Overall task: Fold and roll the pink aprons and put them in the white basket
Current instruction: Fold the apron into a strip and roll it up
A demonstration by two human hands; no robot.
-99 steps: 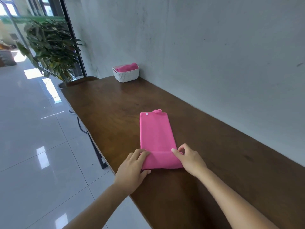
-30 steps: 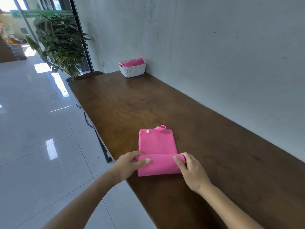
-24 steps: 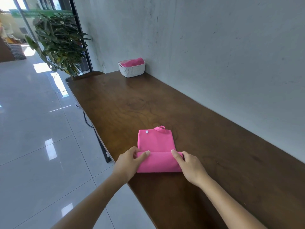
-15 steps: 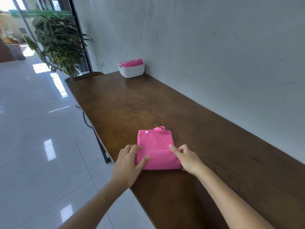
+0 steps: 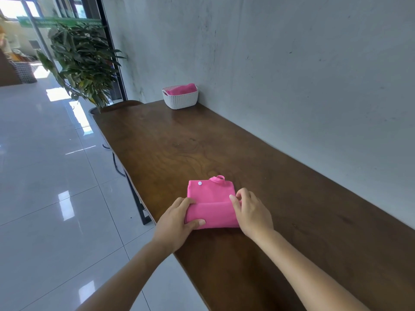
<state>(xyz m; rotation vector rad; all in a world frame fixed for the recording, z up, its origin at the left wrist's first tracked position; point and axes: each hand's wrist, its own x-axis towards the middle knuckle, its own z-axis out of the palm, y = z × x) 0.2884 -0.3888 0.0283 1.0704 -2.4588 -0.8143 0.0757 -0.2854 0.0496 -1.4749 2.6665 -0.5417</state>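
Observation:
A pink apron (image 5: 211, 198) lies folded on the long brown table (image 5: 179, 149), its near end wound into a thick roll. A white snap and a small loop show at its flat far end. My left hand (image 5: 178, 218) grips the roll's left end, thumb under the front and fingers over the top. My right hand (image 5: 249, 209) grips the roll's right end with curled fingers. Far down the table by the wall stands the white basket (image 5: 180, 100), with another rolled pink apron (image 5: 181, 89) inside it.
A grey wall (image 5: 292, 75) runs along the table's right side. The table's left edge drops to a glossy tiled floor (image 5: 45, 176). A leafy potted plant (image 5: 83, 63) stands beyond the table's far left corner.
The roll has grown and moved away from me, leaving less flat apron showing. Both hands have shifted forward with it and taken a fresh hold on its ends.

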